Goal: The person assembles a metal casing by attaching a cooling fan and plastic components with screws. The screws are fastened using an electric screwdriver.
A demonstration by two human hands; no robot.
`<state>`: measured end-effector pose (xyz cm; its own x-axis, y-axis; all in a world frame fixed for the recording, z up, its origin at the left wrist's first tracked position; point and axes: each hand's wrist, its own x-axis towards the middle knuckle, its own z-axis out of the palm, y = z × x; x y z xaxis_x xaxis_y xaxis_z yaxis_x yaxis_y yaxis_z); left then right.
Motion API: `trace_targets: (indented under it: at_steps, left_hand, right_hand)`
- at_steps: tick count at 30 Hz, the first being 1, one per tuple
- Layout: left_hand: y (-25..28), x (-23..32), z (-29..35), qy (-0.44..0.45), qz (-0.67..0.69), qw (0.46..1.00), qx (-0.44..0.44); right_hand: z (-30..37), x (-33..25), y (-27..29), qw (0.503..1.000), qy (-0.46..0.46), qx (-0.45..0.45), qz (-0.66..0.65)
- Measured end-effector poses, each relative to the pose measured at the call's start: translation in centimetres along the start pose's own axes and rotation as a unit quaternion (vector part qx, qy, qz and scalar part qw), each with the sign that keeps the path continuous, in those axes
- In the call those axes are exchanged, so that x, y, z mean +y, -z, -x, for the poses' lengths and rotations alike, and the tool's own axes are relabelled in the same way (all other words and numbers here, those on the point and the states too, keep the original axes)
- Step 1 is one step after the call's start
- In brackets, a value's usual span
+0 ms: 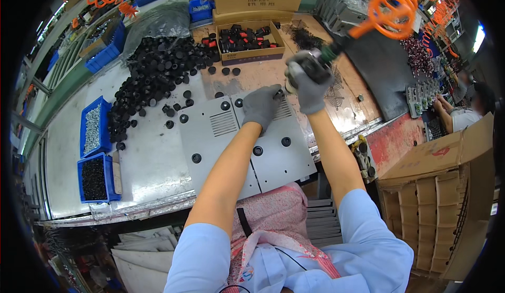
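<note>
Two grey metal panels (247, 151) lie flat side by side on the steel bench (147, 167), each with louvred vent slots and round black feet at the corners. Left hand (261, 106), in a grey knit glove, rests on the far edge of the right panel, fingers curled narrow around a small black foot. Right hand (309, 82), gloved too, is wrapped tight around a power driver (315, 64) held upright just beside the left hand; an orange coiled hose (392, 9) runs off it. A heap of black rubber feet (152, 77) lies beyond the panels. Blue bins (93, 156) sit left; an open brown carton (250, 43) stands behind.
</note>
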<state>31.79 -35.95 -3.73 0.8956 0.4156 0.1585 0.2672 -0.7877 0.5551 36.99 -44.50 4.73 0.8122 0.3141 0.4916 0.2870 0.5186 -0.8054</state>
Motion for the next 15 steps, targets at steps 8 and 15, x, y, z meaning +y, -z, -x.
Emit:
trace_targets:
  at_steps: [8, 15]
  left_hand:
    - [0.5, 0.2, 0.4, -0.031, 0.062, 0.996, 0.053]
    - [1.4, -1.6, 3.0, 0.234, 0.814, 0.532, 0.002]
  right_hand:
    - [10.0, -12.0, 1.4, 0.998, -0.021, -0.022, -0.049]
    - [14.3, -16.8, 2.5, 0.998, 0.047, -0.029, -0.041]
